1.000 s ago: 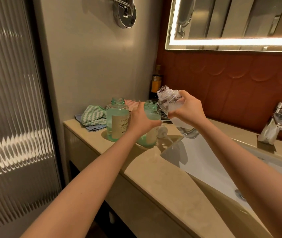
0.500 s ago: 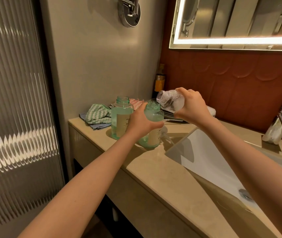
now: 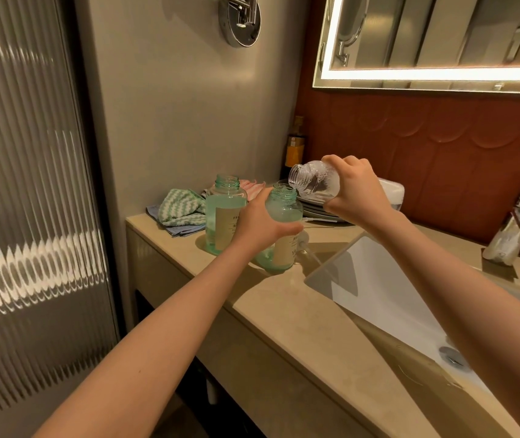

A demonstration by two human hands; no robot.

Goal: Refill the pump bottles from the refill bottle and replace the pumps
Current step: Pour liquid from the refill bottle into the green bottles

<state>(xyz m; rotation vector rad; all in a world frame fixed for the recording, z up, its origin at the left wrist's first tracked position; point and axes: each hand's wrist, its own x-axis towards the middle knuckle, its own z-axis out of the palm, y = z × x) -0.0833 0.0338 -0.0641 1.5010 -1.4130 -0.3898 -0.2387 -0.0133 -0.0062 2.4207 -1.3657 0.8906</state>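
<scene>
Two green pump bottles stand open, without pumps, on the beige counter. My left hand (image 3: 263, 221) grips the nearer green bottle (image 3: 284, 213) around its middle. My right hand (image 3: 358, 191) holds the clear refill bottle (image 3: 314, 184) tipped on its side, its open mouth just above and touching the rim of that green bottle. Foamy liquid shows inside the refill bottle. The second green bottle (image 3: 225, 213) stands just left, nearly full. A white pump (image 3: 303, 240) with its tube lies on the counter behind the held bottle.
Folded cloths (image 3: 180, 210) lie at the counter's back left corner. A stack of plates (image 3: 318, 211) and a white container (image 3: 393, 192) sit behind my right hand. The white sink basin (image 3: 378, 295) and chrome faucet (image 3: 517, 229) are to the right. A dark bottle (image 3: 295, 150) stands in the corner.
My right hand has tipped the refill bottle from slanted upward to lying sideways, bringing its mouth down to the green bottle's opening. My left hand has kept its grip.
</scene>
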